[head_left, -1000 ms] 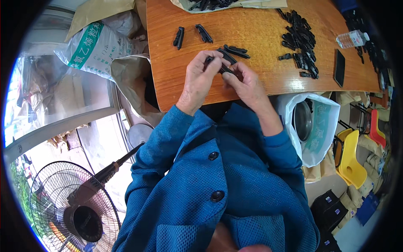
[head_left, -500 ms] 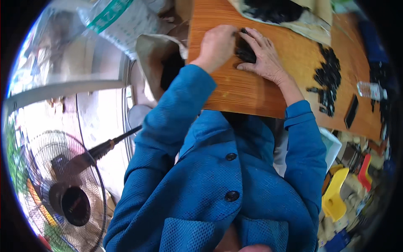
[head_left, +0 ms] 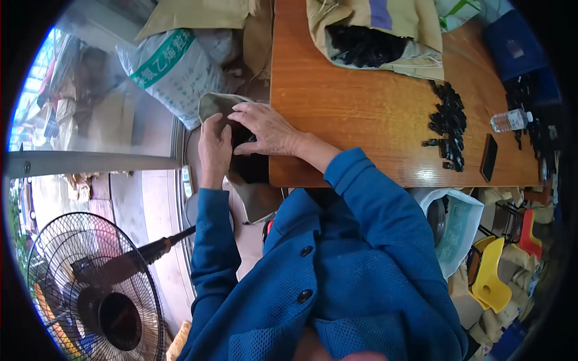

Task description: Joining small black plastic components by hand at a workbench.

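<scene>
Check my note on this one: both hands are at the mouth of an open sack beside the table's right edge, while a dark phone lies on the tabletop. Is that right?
Not quite: the head view shows the left hand and right hand at an open sack beside the table's left edge. The dark phone does lie on the tabletop.

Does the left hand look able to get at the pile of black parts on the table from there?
Probably not directly: the right hand and its forearm lie between the left hand and the pile of black parts.
</scene>
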Demonstrator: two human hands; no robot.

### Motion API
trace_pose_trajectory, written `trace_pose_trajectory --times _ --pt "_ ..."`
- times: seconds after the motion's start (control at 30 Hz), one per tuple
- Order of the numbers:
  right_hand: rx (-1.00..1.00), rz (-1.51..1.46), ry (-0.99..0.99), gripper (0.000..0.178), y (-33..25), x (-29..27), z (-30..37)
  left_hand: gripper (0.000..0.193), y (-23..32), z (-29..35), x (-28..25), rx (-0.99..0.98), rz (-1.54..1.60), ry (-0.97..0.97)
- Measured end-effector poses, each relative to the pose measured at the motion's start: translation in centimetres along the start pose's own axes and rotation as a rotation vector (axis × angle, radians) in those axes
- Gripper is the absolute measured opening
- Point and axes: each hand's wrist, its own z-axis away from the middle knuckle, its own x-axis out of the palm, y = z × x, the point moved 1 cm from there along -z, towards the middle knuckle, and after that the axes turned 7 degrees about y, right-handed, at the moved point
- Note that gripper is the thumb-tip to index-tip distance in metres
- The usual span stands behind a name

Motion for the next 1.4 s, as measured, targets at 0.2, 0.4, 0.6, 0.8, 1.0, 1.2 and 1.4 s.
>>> trace_pose_trajectory --times 0.2,0.4,0.6,0.8,1.0,1.2,1.4 --pt "0.216 0.355 0.403 0.045 7.0 -11.3 3.5 0.028 10.9 -3.0 8.2 0.262 0.171 -0.185" --pt "0.316 0.827 0.428 0.039 16.9 -23.0 5.0 0.035 19.7 -6.9 22.3 0.562 0.177 -0.267" --pt "0.39 0.877 0.258 0.033 27.1 -27.2 3.7 0.041 25.1 -10.7 31.4 0.603 0.03 -0.385" --pt "0.141 0.86 0.533 0.035 40.3 -32.7 -0.7 0.037 25.0 -18.0 39.5 0.763 -0.111 -0.01" --pt "0.177 0.55 0.529 0.039 47.8 -37.4 -0.9 0.038 21.9 -28.3 44.5 0.622 0.141 -0.135" --pt "0.242 0.196 0.493 0.044 53.5 -38.1 -0.7 0.039 14.3 -37.2 48.2 0.406 0.36 -0.258" --pt "0.333 -0.067 0.472 0.048 63.0 -41.5 -0.8 0.04 9.4 -42.0 52.9 0.193 0.652 -0.393"
